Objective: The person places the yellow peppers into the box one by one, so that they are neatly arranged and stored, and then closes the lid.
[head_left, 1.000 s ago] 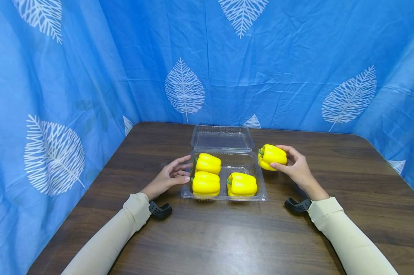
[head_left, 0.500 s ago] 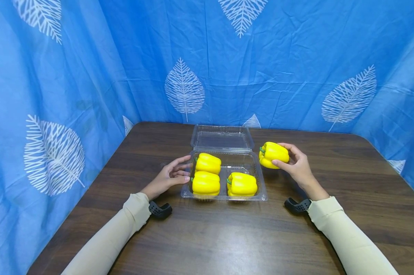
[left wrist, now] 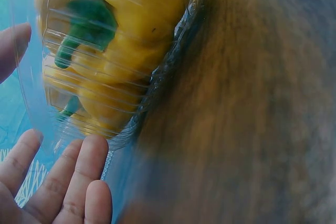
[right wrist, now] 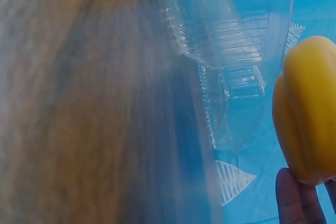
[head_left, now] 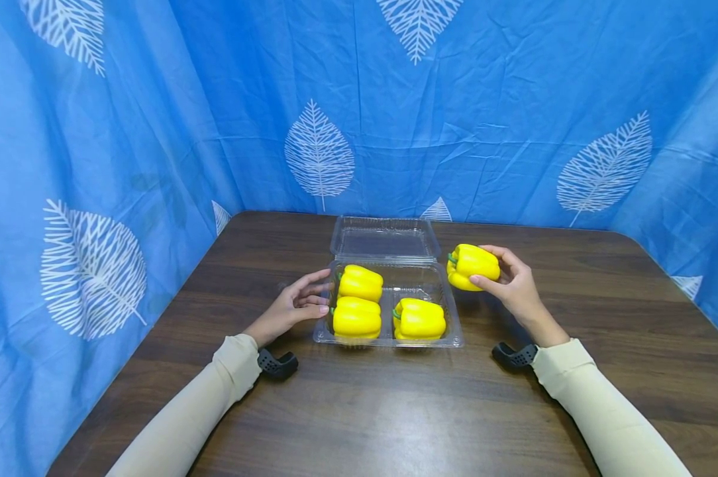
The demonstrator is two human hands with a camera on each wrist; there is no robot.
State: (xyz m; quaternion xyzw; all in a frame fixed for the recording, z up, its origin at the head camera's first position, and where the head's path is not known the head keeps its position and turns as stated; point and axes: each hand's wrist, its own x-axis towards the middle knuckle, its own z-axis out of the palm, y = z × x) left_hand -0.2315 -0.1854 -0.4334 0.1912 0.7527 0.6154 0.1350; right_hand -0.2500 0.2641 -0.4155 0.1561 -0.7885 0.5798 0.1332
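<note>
My right hand [head_left: 514,285] grips a yellow bell pepper [head_left: 477,265] above the table, just right of the clear plastic container [head_left: 454,334]. Its green stem points left toward the container. Inside the container, two yellow peppers lie in the left half, a far one [head_left: 361,283] and a near one [head_left: 357,318]; a third pepper [head_left: 419,319] lies at the front right. The back right part of the container holds no pepper. My left hand [head_left: 289,307] rests at the container's left side with fingers spread and relaxed. In the left wrist view its fingertips [left wrist: 95,150] are at the ribbed clear wall.
The container's hinged lid [head_left: 385,238] lies folded back behind it. Dark wood table [head_left: 359,411] surrounds the container. A blue curtain [head_left: 484,99] with white leaf prints hangs along the back and sides. A black wrist strap [head_left: 278,364] sits at the left cuff.
The right hand has lifted the pepper slightly, first shifting it a little right and then back a little left. The left hand and the container have stayed in place.
</note>
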